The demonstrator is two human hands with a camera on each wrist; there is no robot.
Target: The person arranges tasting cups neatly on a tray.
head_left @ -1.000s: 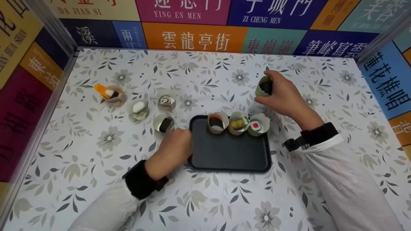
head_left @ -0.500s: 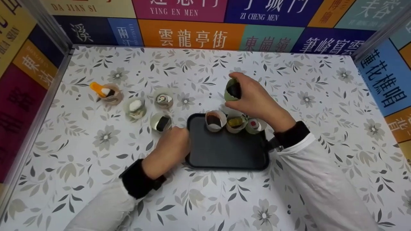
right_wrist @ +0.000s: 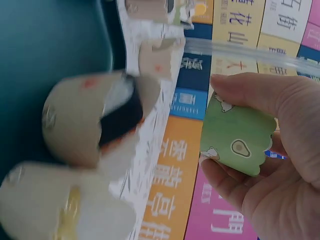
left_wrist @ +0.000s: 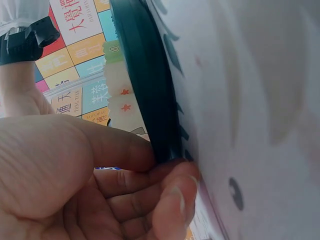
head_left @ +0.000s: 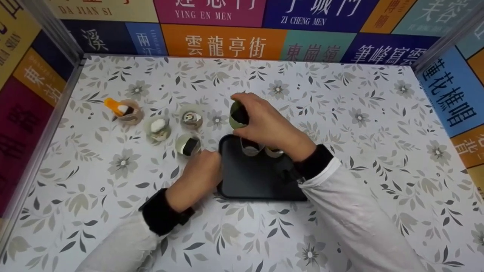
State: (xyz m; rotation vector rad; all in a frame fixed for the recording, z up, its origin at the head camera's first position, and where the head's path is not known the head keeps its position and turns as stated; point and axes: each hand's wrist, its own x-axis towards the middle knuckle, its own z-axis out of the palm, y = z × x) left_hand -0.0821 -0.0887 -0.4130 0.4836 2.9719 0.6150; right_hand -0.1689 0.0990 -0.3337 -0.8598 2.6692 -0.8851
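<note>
My right hand (head_left: 274, 124) holds a green paper cup (right_wrist: 235, 135) printed with an avocado, thumb on one side and fingers on the other. Something dark (head_left: 239, 114) sits inside that cup. It hangs just beyond the back left part of a black tray (head_left: 249, 181). With curled fingers, my left hand (head_left: 198, 179) pinches the tray's left edge, clearly seen in the left wrist view. Along the tray's back stand a cup with a dark strip (right_wrist: 75, 120) and a cup with a yellow topping (right_wrist: 45, 205); my right hand partly covers them in the head view.
Left of the tray are several more cups: one with a black-wrapped piece (head_left: 188, 146), one with a round roll (head_left: 191, 118), one with a white topping (head_left: 157, 126) and one with an orange piece (head_left: 128, 113). Printed panels (head_left: 227, 41) wall the table.
My right hand has carried the green cup leftward behind the tray, from beyond its right corner to near its left corner. My left hand stays at the tray edge.
</note>
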